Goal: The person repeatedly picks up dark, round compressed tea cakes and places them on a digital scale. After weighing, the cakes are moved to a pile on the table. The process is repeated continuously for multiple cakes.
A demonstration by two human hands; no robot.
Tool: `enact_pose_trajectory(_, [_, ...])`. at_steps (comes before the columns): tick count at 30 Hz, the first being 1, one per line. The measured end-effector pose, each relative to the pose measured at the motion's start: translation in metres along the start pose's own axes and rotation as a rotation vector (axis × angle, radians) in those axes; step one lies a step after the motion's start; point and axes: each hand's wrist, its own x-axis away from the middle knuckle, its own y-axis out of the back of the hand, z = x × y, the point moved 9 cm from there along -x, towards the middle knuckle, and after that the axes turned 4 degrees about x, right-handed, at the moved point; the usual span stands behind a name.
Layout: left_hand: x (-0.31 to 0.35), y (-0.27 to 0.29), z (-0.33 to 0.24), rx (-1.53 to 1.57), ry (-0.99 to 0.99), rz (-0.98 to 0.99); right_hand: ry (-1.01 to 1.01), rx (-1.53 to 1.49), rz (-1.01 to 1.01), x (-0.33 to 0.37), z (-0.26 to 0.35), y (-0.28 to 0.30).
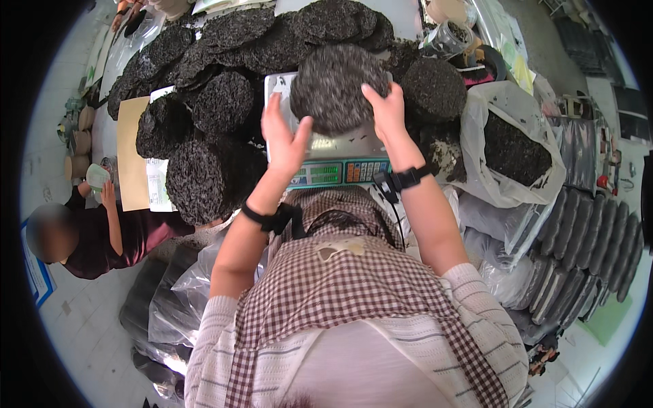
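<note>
A dark round cake of dried seaweed (338, 90), blurred by motion, is over the pan of a digital scale (314, 146). At its right edge, my right hand (388, 112) grips it, thumb on top and fingers hidden behind the rim. My left hand (284, 138) is at the lower left of the cake, fingers stretched and thumb apart; its thumb tip is close to the rim, and whether it touches I cannot tell. The scale's lit green display (317, 174) and keypad face me. Whether the cake rests on the pan or is held above it is hidden.
Stacked seaweed cakes (197, 180) crowd the left, with more piled (248, 37) at the back and one (434, 90) at right. A plastic bag (479, 146) holds seaweed. Filled dark packs (585, 231) lie farther right. Another person (102, 234) works at left.
</note>
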Motion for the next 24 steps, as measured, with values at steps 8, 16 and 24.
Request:
enact_pose_trajectory(8, [0.013,0.185,-0.026,-0.463,0.099,0.055,0.074,0.53,0.164,-0.132,0.06,-0.032])
enact_pose_trajectory(16, [0.082,0.211,0.082,-0.516,0.398,0.39,0.581,1.559,0.104,-0.052,0.046,0.193])
enact_pose_trajectory(24, [0.083,0.208,0.079,-0.616,0.317,0.475,0.502,1.389,0.265,-0.088,0.05,0.207])
